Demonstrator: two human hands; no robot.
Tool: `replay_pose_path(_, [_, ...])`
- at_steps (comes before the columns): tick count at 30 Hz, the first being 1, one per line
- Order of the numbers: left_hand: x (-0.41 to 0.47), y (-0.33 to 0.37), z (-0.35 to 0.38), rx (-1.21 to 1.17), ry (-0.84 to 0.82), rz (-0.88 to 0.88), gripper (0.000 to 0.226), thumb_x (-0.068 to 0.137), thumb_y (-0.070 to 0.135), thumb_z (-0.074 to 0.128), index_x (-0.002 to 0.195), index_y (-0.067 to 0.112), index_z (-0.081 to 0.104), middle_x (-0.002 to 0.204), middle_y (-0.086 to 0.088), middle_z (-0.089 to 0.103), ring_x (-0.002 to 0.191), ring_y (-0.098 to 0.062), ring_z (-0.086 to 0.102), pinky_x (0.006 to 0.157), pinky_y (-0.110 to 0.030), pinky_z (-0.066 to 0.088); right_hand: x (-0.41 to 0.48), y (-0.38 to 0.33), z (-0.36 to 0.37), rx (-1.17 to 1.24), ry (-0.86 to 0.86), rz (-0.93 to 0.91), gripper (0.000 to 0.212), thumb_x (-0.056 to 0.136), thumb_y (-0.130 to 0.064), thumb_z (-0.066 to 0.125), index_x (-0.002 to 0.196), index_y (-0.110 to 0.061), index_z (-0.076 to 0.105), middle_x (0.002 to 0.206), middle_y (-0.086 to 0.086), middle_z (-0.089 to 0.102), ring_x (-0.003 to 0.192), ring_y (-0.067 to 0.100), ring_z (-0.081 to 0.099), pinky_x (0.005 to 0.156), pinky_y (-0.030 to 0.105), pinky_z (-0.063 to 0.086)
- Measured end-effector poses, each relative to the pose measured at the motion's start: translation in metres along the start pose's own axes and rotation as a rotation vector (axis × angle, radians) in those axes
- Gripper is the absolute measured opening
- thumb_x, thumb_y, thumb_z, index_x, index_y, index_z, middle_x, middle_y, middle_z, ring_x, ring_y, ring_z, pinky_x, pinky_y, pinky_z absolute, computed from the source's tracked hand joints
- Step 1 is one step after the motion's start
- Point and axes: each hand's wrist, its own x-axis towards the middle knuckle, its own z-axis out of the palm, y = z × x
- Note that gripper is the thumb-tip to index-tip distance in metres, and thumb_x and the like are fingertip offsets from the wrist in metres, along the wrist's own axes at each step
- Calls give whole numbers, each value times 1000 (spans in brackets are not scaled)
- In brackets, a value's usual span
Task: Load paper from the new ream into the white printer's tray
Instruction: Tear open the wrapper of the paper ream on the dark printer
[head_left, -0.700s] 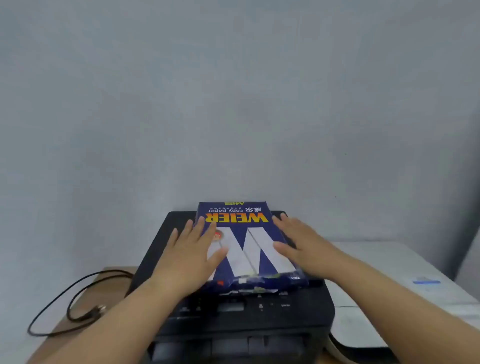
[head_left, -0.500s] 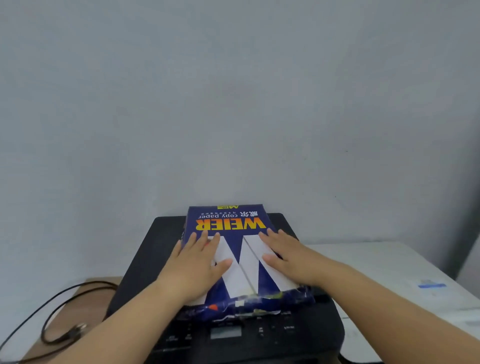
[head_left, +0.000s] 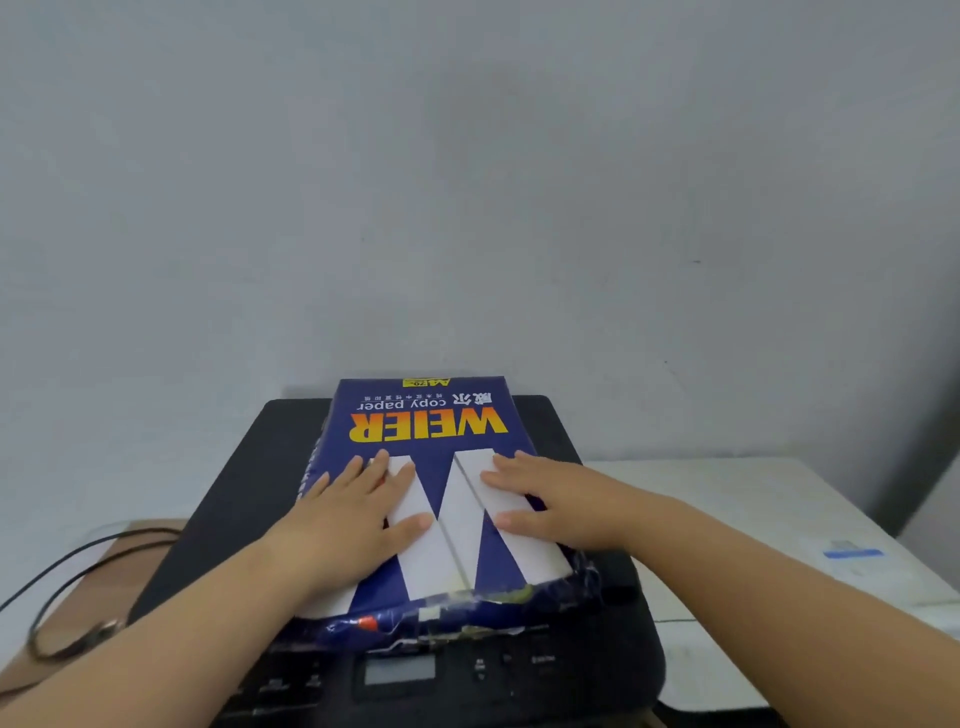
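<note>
The new ream (head_left: 431, 415), in a blue wrapper printed "WEIER copy paper" with a big white W, lies flat on top of a black printer (head_left: 234, 519). The wrapper's near end (head_left: 467, 608) looks torn and crumpled. My left hand (head_left: 348, 525) lies palm down on the ream's near left part, fingers spread. My right hand (head_left: 550, 504) lies palm down on its near right part. Neither hand grips anything. The white printer (head_left: 727, 509) stands to the right of the black one; its tray is not in sight.
A black cable (head_left: 67, 571) loops on the brown tabletop at the left. The black printer's control panel and small display (head_left: 400, 670) face me below the ream. A blue label (head_left: 852, 552) sits on the white printer's top. A plain grey wall stands behind.
The view has moved closer and slightly left, so the ream and black printer look larger. Both hands have stayed flat on the ream, sliding a little toward its middle.
</note>
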Motion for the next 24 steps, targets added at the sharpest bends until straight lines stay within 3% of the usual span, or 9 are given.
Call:
replay_pose_path(6, [-3, 3, 0, 11, -7, -15, 69, 87, 63, 13, 145, 34, -11, 157, 3, -16, 145, -18, -11, 118, -40, -2, -34, 21, -4, -70, 112, -55, 38, 93, -32, 51, 130, -28, 54, 142, -10, 48, 129, 6, 42, 107, 21, 31])
replay_pose_path(19, [-5, 9, -5, 83, -49, -31, 63, 91, 57, 16, 144, 37, -11, 158, 0, -13, 146, -21, -9, 118, -43, 1, -60, 14, 6, -128, 153, -100, 32, 95, -27, 47, 122, -20, 62, 123, -4, 61, 112, 10, 54, 93, 17, 38])
replay_pose_path(24, [-4, 9, -4, 85, -55, -34, 63, 91, 58, 15, 144, 36, -11, 158, -1, -14, 146, -22, -9, 118, -44, 1, -55, 9, 3, -51, 129, -90, 26, 91, -25, 55, 114, -21, 66, 102, -5, 61, 94, 10, 57, 81, 14, 41])
